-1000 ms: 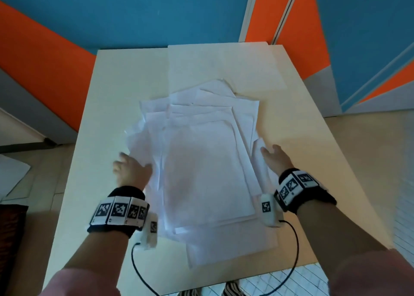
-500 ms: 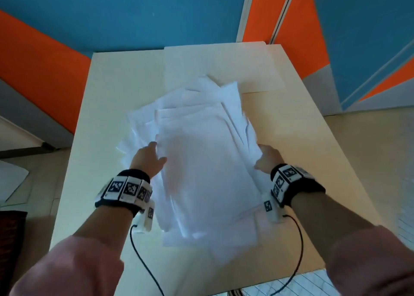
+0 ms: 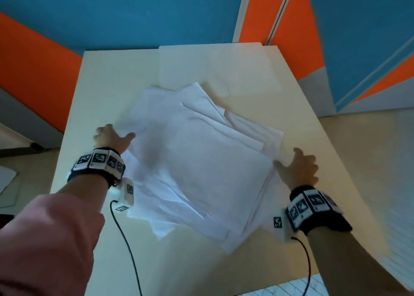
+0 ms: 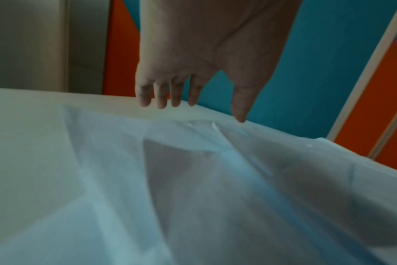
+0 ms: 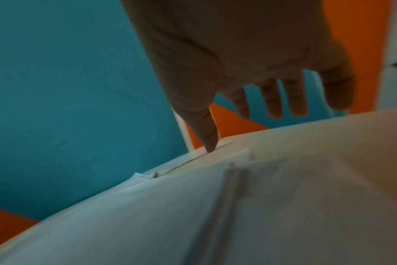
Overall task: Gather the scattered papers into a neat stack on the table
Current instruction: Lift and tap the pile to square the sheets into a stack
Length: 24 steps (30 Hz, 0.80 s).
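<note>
Loose pile of white papers (image 3: 201,161) lying fanned and askew in the middle of the cream worktop (image 3: 107,82), corners sticking out toward the far side and the near edge. Turned at an angle to the worktop's edges, sheets overlapping unevenly, not squared.

Left hand (image 3: 111,136) at the pile's left edge, palm down, thumb reaching toward the sheets. Seen from the left wrist: left hand (image 4: 193,62) with fingers (image 4: 161,96) straight and slightly spread, grip apart, tips just above or touching the rumpled paper; contact hard to judge.

Right hand (image 3: 298,168) at the pile's right edge, beside the protruding corners. From the right wrist: right hand (image 5: 249,62) spread, grip apart, thumb (image 5: 206,132) pointing down onto the edge of a sheet, other fingers extended clear of the paper.

Marker-patterned wristbands (image 3: 98,161) on both wrists, each with a small white unit and a black cable (image 3: 125,235) trailing toward the near edge. Pink sleeve (image 3: 44,239) on the left arm. One larger pale sheet (image 3: 215,67) flat at the worktop's far end, apart from the pile. Blue and orange walls (image 3: 134,15) behind.
</note>
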Tool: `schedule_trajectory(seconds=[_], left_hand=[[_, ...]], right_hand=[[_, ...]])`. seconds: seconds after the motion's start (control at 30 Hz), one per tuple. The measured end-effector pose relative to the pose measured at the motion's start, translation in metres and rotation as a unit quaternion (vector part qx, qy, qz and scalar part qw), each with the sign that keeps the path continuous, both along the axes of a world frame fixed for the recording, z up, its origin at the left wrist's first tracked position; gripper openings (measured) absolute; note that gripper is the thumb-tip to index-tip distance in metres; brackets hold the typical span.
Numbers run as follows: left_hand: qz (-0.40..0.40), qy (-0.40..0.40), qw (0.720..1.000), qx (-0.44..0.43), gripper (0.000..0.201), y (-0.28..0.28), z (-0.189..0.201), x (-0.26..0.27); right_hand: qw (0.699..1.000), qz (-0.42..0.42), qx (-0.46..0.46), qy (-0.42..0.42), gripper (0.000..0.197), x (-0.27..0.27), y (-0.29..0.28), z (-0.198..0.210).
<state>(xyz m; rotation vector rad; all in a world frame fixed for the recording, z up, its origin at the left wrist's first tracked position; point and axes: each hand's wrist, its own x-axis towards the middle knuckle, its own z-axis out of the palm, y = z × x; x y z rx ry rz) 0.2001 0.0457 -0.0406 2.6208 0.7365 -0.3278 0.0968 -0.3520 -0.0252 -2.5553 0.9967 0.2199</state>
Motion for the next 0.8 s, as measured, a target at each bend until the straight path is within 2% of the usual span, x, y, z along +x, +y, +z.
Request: schedule_trajectory(seconds=[0.03,0.1,0.17,0.33,0.43,0.53,0.63,0.7,0.8], left_hand=[[0.005,0.008,1.0,-0.013,0.072,0.002,-0.003,0.002],[-0.005,0.008,0.999,-0.032,0.06,0.002,-0.007,0.006],[-0.029,0.008,0.998,-0.049,0.045,-0.002,-0.01,0.006],[-0.096,0.01,0.994,-0.055,0.038,-0.029,-0.02,-0.013],[-0.069,0.002,0.995,-0.071,0.038,-0.032,-0.026,-0.02],[0.011,-0.022,0.998,-0.059,0.044,-0.02,-0.019,-0.019],[0.0,-0.061,0.99,-0.128,0.049,-0.027,-0.022,-0.023],[0.008,-0.039,0.987,-0.158,0.043,-0.045,-0.014,-0.03],[0.001,-0.031,0.994,-0.106,0.053,-0.054,-0.002,-0.037]], right_hand=[[0.998,-0.048,0.026,0.014,0.07,-0.014,-0.008,-0.005],[0.988,-0.135,0.065,0.019,0.07,-0.037,-0.019,-0.016],[0.981,-0.178,0.075,0.01,0.066,-0.048,-0.018,-0.027],[0.982,-0.128,0.124,-0.056,0.048,-0.035,0.027,-0.044],[0.98,-0.117,0.143,-0.07,0.048,-0.025,0.033,-0.043],[0.98,-0.161,0.105,-0.055,0.053,-0.027,0.014,-0.042],[0.985,-0.087,0.14,-0.049,0.045,-0.027,0.015,-0.047],[0.985,-0.057,0.157,-0.036,0.049,-0.022,0.025,-0.045],[0.997,-0.054,0.045,-0.008,0.058,-0.005,0.027,-0.025]])
